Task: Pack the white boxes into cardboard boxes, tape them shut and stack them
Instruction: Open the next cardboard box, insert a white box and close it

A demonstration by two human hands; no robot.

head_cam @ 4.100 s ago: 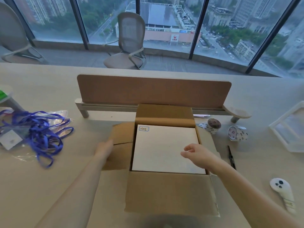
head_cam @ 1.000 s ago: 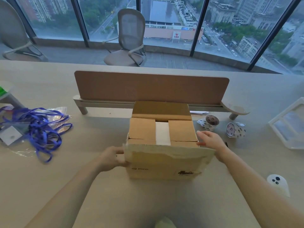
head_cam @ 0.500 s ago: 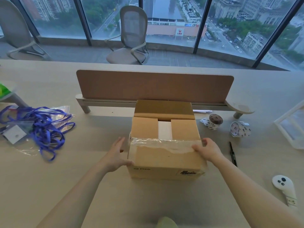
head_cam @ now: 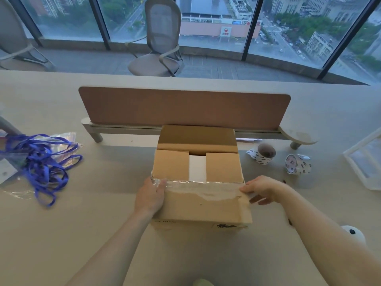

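A cardboard box (head_cam: 202,205) stands on the table in front of me. Its two side flaps are folded in and a strip of the white box (head_cam: 197,168) shows between them. The near flap, edged with old clear tape, lies folded down over the top. The far flap (head_cam: 196,137) still stands up. My left hand (head_cam: 151,196) presses flat on the near flap's left end. My right hand (head_cam: 262,189) rests with relaxed fingers at the flap's right corner.
Two tape rolls (head_cam: 262,154) (head_cam: 296,164) lie right of the box. Blue lanyards (head_cam: 41,164) and a plastic bag sit at the left. A brown desk divider (head_cam: 183,109) runs behind the box. A white controller (head_cam: 353,234) and a clear tray (head_cam: 367,159) are at the right.
The side flaps were folded in over the white box, then the near flap came down onto the top. My left hand moved from the box's side onto that flap.
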